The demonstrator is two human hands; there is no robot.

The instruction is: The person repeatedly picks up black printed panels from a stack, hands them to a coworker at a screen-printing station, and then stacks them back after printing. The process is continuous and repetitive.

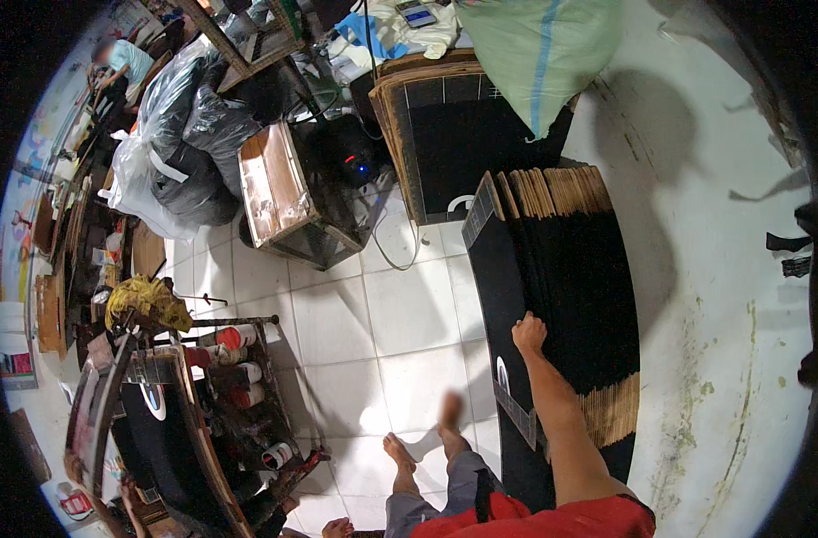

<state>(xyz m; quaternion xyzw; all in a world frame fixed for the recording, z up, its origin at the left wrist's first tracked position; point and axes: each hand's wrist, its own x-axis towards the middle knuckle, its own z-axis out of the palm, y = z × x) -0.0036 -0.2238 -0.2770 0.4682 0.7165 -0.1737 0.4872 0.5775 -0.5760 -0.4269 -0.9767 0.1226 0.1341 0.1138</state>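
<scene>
My right hand (529,334) reaches forward with fingers closed on the top edge of a black panel in a long upright stack of black panels (592,296) with light brown, layered ends. The nearest panel carries a grey strip and a white curved mark. My left hand (337,528) shows low at the bottom edge beside my grey shorts, partly cut off; whether it holds anything is unclear. My bare feet stand on white floor tiles (413,332) to the left of the stack.
A screen-printing rack (248,359) with cans is at left, a co-worker's hands (126,493) near it. Behind are a wooden box (279,197), stuffed bags (198,143), a cable, more boards and a green sack (539,49). Another person (122,67) works far back left. A wall (714,305) borders the right.
</scene>
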